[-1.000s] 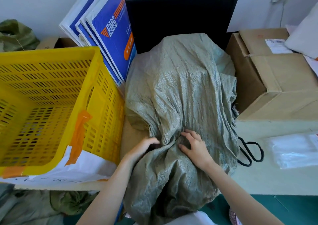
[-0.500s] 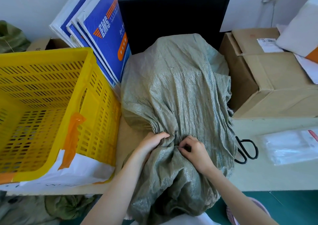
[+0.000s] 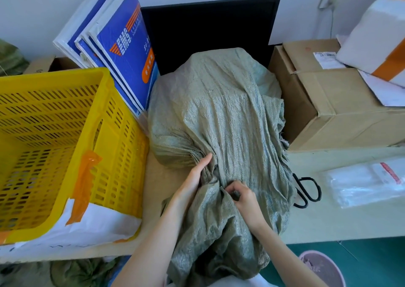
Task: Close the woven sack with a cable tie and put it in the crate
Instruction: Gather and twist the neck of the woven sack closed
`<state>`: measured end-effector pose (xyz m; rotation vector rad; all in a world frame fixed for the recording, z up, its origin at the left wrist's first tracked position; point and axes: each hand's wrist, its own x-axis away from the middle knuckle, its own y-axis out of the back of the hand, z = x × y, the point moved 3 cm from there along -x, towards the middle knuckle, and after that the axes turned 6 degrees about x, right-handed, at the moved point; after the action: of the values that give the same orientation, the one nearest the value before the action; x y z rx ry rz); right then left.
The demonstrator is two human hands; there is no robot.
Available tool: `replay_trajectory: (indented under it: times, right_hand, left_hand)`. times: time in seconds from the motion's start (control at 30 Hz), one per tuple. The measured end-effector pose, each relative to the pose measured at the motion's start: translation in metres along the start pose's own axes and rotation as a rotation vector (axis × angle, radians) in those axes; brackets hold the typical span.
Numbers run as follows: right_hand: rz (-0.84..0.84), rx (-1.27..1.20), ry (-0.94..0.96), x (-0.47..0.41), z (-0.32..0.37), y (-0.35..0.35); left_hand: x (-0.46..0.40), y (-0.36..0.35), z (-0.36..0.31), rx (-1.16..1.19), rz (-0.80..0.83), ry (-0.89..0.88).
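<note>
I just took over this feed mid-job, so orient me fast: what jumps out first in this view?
The big green woven sack fills the middle of the table, with the left hand and the right hand gathering its fabric near the front edge. A bright yellow crate stands just to its left. Black scissors lie at the sack's right, partly under it, and no cable tie is clearly visible.
</note>
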<state>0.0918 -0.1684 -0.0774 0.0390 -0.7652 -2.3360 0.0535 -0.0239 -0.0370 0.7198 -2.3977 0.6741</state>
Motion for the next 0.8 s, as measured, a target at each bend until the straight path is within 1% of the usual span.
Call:
replay_trajectory:
  times: [0.03,0.07,0.13,0.23,0.3,0.4,0.57,0.63,0.67,0.73,0.8]
  right_hand:
    - [-0.002,-0.011,-0.001,0.002,0.002,-0.002]
    - [0.003,-0.017,-0.003,0.004,0.005,-0.004]
    - [0.014,-0.025,-0.003,0.008,0.009,-0.008]
    - [0.021,-0.017,-0.017,0.011,0.015,-0.01]
    - [0.023,-0.014,-0.025,0.013,0.016,-0.009]
    - [0.021,-0.029,-0.029,0.014,0.016,-0.004]
    - [-0.042,-0.085,0.01,0.014,0.017,0.012]
    - [-0.121,-0.082,0.057,0.013,0.02,0.022]
    - [-0.197,-0.05,0.095,0.013,0.021,0.029]
    - [-0.382,0.035,0.163,0.011,0.025,0.043]
    - [-0.588,0.143,0.173,0.009,0.024,0.057]
  left_hand:
    - [0.001,0.0,-0.001,-0.067,0.027,0.043]
    - [-0.003,0.003,0.003,-0.197,0.015,0.05]
    - [-0.007,0.006,0.002,-0.346,-0.092,-0.021]
    - [-0.008,0.005,-0.005,-0.383,-0.171,-0.088]
    - [-0.001,0.002,-0.009,-0.413,-0.195,-0.054]
    - [-0.003,0.003,-0.009,-0.455,-0.196,-0.005]
    - [-0.006,-0.004,-0.01,-0.393,-0.202,-0.095]
    - [-0.004,-0.006,-0.011,-0.317,-0.173,-0.12]
    - [-0.004,-0.007,-0.011,-0.315,-0.155,-0.098]
    - [-0.003,-0.006,-0.009,-0.425,-0.128,-0.026]
    - [-0.004,-0.005,-0.011,-0.512,-0.122,0.005]
